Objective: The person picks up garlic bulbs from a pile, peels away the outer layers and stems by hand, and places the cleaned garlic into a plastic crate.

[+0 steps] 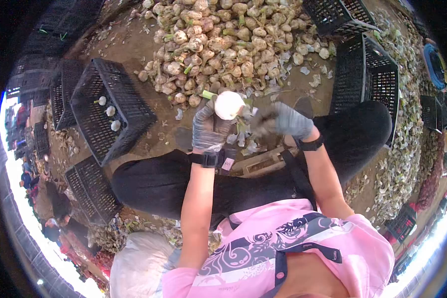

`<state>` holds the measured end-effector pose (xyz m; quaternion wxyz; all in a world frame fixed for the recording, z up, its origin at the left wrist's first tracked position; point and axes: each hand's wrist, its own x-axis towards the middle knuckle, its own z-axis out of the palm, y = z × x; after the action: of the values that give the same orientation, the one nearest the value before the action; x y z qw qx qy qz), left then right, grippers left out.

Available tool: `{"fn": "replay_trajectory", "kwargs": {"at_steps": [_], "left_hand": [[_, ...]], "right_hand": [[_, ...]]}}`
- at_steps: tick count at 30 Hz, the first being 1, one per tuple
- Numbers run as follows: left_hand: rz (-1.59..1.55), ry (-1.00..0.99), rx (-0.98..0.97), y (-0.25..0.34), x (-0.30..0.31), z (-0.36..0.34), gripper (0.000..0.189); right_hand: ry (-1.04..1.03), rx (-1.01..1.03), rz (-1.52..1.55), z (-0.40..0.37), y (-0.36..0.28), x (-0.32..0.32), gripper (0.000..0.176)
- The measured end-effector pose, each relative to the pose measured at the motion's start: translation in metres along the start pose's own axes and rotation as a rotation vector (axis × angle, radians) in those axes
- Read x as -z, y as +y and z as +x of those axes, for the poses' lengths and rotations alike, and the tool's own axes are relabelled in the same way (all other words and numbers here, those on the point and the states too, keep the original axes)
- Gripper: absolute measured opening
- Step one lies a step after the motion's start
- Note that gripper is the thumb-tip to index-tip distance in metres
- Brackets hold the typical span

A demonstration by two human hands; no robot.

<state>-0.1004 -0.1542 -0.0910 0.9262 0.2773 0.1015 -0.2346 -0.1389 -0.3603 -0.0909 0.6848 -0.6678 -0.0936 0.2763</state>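
In the head view my left hand (pixel 211 126), in a grey glove, grips a peeled white garlic bulb (pixel 229 105) with a short green stem pointing left. Just right of the bulb is my gloved right hand (pixel 285 120); its fingers are smeared by motion, so whether they hold anything is hidden. Beyond both hands lies a large heap of unpeeled garlic bulbs (pixel 218 44). Loose skins (pixel 242 136) are scattered on the ground beneath my hands.
A black crate (pixel 109 107) at the left holds several white bulbs. Another black crate (pixel 365 74) stands at the right, near my knee. A white sack (pixel 139 265) sits at lower left. Garlic peelings (pixel 397 169) cover the ground at far right. People are in the left background.
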Motion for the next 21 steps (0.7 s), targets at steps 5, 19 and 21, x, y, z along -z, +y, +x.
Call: {"fn": "replay_trajectory", "kwargs": {"at_steps": [5,19,21], "left_hand": [[-0.372,0.133,0.163,-0.008,0.016,0.005,0.031],[-0.312,0.239,0.321,-0.030,0.028,0.011,0.028],[-0.261,0.222,0.300,-0.030,0.022,0.012,0.028]], "right_hand": [[-0.089,0.194,0.272,0.001,-0.030,0.003,0.027],[0.673,0.217,0.664,0.021,-0.007,0.000,0.020],[0.731,0.107,0.276,0.020,0.002,-0.005,0.024]]}}
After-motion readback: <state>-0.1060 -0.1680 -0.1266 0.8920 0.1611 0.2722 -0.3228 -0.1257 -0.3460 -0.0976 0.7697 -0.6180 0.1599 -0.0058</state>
